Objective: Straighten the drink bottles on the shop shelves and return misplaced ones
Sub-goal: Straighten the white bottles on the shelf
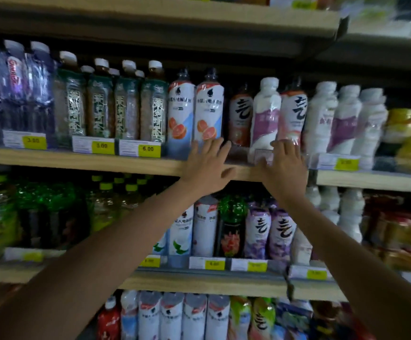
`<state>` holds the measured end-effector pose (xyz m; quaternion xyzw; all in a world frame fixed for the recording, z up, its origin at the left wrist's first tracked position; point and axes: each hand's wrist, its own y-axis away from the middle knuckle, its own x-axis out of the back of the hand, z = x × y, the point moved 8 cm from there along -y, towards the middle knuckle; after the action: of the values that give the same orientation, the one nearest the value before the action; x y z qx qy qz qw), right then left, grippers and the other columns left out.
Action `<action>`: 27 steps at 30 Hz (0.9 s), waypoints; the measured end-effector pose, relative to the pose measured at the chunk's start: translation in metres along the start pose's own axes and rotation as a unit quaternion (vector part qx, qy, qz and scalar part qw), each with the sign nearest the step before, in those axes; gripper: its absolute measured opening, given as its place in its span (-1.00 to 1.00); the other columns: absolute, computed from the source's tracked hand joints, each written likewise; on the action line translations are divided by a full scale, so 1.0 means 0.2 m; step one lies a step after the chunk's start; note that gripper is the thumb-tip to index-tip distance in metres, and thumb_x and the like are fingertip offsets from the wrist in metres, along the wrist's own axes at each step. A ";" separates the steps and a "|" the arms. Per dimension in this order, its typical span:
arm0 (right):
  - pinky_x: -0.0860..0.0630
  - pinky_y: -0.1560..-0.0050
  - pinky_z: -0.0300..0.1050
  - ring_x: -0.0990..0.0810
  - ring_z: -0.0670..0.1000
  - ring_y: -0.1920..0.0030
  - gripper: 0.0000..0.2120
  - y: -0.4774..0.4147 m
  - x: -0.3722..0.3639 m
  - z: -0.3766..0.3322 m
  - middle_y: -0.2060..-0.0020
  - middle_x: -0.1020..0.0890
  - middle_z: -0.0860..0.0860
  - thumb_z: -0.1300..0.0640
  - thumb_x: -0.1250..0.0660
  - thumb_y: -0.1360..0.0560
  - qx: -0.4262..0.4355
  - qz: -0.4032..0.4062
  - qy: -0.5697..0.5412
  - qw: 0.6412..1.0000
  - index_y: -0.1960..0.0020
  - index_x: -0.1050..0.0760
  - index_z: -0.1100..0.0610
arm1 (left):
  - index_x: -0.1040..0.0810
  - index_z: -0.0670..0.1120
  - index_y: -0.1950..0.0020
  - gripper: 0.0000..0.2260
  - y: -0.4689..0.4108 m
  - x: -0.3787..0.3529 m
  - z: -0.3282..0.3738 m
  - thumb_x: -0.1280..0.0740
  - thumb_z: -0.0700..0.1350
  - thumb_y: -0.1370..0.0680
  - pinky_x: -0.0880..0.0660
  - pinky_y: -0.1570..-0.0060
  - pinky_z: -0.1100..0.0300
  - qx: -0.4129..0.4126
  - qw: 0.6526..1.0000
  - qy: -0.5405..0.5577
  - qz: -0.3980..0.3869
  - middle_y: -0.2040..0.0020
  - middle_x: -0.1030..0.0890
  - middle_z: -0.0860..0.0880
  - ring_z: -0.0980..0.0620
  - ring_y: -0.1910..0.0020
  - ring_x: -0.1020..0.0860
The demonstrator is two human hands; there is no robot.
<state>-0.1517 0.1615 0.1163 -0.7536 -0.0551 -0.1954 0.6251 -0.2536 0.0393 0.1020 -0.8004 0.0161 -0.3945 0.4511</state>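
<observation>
I have both hands up at the middle shelf (76, 163). My left hand (206, 165) has its grip wide, fingers spread against the foot of a grapefruit bottle (208, 106). My right hand (285, 168) is likewise wide and holds nothing, its fingertips on the base of a pink bottle (294, 111). The tea bottles (126, 106) to the left look lined up, so I'd call that part done. A white bottle (265, 114) stands between pink ones, apart from its own kind (346, 119) further right; that looks misplaced. One shelf down, a green bottle (232, 222) sits among other kinds. I judge plenty is left.
</observation>
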 end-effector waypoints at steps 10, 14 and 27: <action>-0.43 -0.13 0.11 -0.40 0.21 -0.23 -0.48 -0.24 -0.05 0.06 -0.24 -0.42 0.19 -0.07 -0.25 -0.51 0.018 0.017 -0.035 0.999 -0.33 -0.30 0.25 | -0.38 -0.15 -0.38 -0.37 0.02 0.02 0.03 -0.10 0.28 -0.50 -0.27 -0.28 -0.10 0.008 0.995 -0.022 0.101 -0.25 -0.49 -0.11 -0.11 -0.25 -0.42; -0.48 0.01 0.05 -0.40 0.19 -0.22 -0.38 -0.35 -0.05 0.04 -0.23 -0.40 0.19 -0.14 -0.32 -0.46 -0.017 0.046 -0.057 0.997 -0.33 -0.27 0.25 | -0.40 -0.15 -0.37 -0.37 0.02 0.02 0.03 -0.06 0.27 -0.50 -0.31 -0.27 -0.10 0.010 0.993 -0.024 0.113 -0.25 -0.50 -0.10 -0.11 -0.24 -0.44; -0.40 -0.20 0.03 -0.33 0.19 -0.24 -0.36 -0.38 -0.11 0.05 -0.25 -0.33 0.21 0.08 -0.46 -0.37 -0.092 0.048 -0.184 0.977 -0.30 -0.25 0.28 | -0.43 -0.15 -0.34 -0.38 0.03 0.02 0.02 -0.10 0.28 -0.49 -0.34 -0.25 -0.09 0.008 0.991 -0.010 0.132 -0.21 -0.53 -0.10 -0.12 -0.21 -0.48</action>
<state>-0.1943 0.1912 0.1773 -0.8328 -0.1149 -0.0274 0.5408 -0.2471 0.0382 0.0990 -0.7916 0.1138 -0.3237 0.5056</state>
